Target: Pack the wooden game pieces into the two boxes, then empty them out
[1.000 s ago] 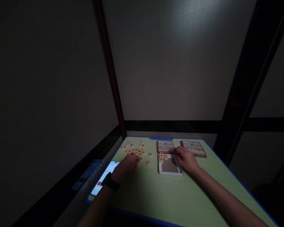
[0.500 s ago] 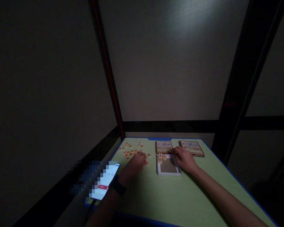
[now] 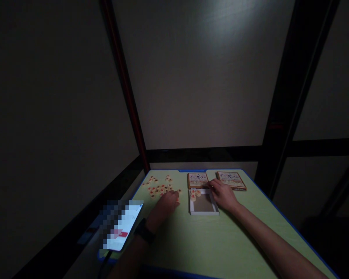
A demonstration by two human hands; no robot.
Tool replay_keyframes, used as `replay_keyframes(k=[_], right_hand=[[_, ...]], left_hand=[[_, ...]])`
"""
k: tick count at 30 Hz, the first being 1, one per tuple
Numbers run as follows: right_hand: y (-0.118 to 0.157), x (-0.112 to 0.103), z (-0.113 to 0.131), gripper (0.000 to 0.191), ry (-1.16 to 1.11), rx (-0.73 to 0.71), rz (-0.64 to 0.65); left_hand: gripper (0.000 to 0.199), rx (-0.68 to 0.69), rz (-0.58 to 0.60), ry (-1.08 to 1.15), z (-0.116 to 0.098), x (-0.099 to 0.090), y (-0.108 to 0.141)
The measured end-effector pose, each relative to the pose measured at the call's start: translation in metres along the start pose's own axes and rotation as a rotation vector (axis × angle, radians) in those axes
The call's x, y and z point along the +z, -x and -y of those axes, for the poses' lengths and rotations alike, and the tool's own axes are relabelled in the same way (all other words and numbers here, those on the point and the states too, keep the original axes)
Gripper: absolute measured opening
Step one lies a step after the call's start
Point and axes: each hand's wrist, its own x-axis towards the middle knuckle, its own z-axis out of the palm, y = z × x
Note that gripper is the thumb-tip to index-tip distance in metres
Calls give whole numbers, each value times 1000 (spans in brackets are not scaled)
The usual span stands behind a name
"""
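Left hand (image 3: pixel 169 202): fingers curled low over round pieces (image 3: pixel 162 189) scattered on the worktop (image 3: pixel 186 240); grip cannot be told. Pieces: probably light, hard, rather slippery; best pinched by the rim. Right hand (image 3: pixel 223 194): fingertips bunched at the far right corner of a shallow open box (image 3: pixel 204 213); grip hidden. Box contents: a few pieces, far left corner.

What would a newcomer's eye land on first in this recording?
Probably the glowing screen at the left edge of the green table, bright against the dim room. Next, the round pieces scattered by the left hand, then the open white tray beside the right hand.
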Motion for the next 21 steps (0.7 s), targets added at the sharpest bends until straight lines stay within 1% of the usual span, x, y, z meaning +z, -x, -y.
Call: replay_keyframes(k=[2,4,6,8,9,11,13,16,18,21], right_hand=[[1,0,2,24,-40,-3,-18],[1,1,8,23,-132,-20,-59],[2,0,19,20,-292,-53,-105],[2,-3,30,18,-481,-84,-114],[2,-5,34,21,-564,-100,-100],[1,-8,39,32,-689,-130,-48],[-1,-10,37,35,-794,-126,17],[-2,-11,27,32,-958,-38,133],[-2,-10,22,35,-1022,6,209],[0,-9,22,37,-964,-21,248]], left_hand=[[13,8,-56,26,0,0,-5],[16,-11,-128,106,-2,0,-14],[19,-39,-188,266,-9,-1,-26],[27,-20,-203,473,-20,-3,-37],[31,10,-192,571,-26,-4,-43],[33,75,-139,712,-37,-5,-51],[29,106,-90,769,-45,-3,-56],[23,105,-76,745,-47,1,-56],[20,97,-74,709,-46,3,-53],[20,94,-57,695,-45,5,-47]])
